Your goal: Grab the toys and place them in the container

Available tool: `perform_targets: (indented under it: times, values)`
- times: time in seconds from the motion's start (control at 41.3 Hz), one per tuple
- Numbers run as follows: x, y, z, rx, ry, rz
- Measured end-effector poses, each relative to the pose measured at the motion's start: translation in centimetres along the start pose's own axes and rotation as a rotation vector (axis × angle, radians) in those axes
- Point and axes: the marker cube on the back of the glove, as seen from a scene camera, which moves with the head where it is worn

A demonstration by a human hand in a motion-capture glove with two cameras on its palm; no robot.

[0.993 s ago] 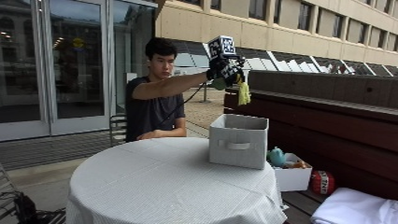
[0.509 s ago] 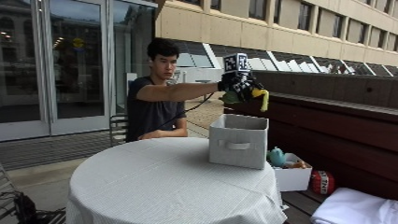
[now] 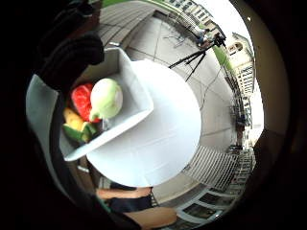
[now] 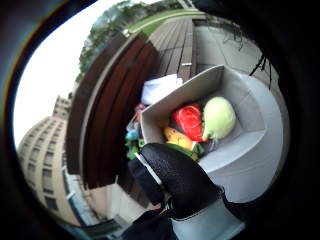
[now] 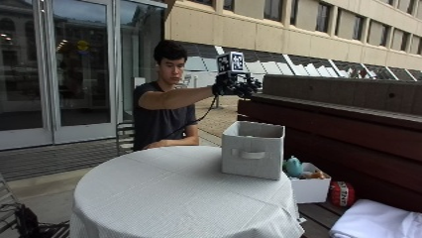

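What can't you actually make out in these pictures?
- Toys in the bin: in the outside view its wall hides them; only the palm views show the red toy, pale green toy and yellow toy.
- Gloved right hand: the outside view doesn't show whether its fingers are open.
- Toys in the white box beside the table: mostly hidden by the box wall and the bin.

Red, green and yellow toys [image 4: 197, 125] lie inside the grey container [image 5: 252, 149].
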Motion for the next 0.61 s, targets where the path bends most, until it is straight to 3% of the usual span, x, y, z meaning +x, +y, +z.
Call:
perform_targets:
  times: [0.605]
  values:
    - [20.8,14.4,-2.3,0.017,0.12,0.262]
